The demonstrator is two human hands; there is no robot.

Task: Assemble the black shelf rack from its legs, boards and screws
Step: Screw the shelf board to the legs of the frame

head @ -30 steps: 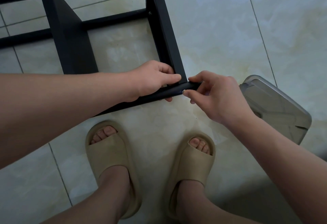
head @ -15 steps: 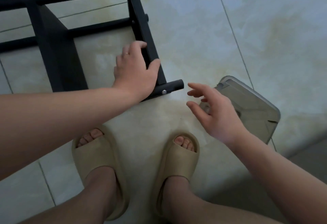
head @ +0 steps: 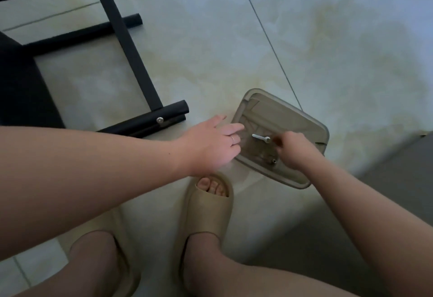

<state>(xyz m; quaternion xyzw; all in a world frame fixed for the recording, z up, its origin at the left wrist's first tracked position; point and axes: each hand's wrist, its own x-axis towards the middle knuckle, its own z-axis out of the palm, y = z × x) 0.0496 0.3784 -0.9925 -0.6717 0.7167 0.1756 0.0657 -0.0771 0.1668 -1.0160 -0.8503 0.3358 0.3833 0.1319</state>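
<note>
Two hands converge on one small tray, and that's where the risk lives. Starting at ten o'clock in the view, the black shelf rack (head: 131, 62) lies part built on the tiled floor (head: 328, 39). A fitted screw (head: 160, 120) shows in the leg end nearest the person. Neither hand is on the frame, so a nudge from a foot could skew it.

Moving right, the left hand (head: 210, 142) reaches in flat, fingers straight and spread, tips over the nine o'clock rim of the grey tray (head: 284, 115). Press on that rim and the shallow tray could tip or skid on the smooth tile.

At the tray's centre the loose screw (head: 260, 137) points toward nine o'clock. The right hand (head: 297, 151) comes in from four o'clock, fingers curled, tips pinching its head end. That's a thin hold on slick metal, and one slip sends it rolling across the floor. A smaller fastener (head: 273, 161) sits at the tray's six o'clock, easy for a wrist to knock out.
</note>
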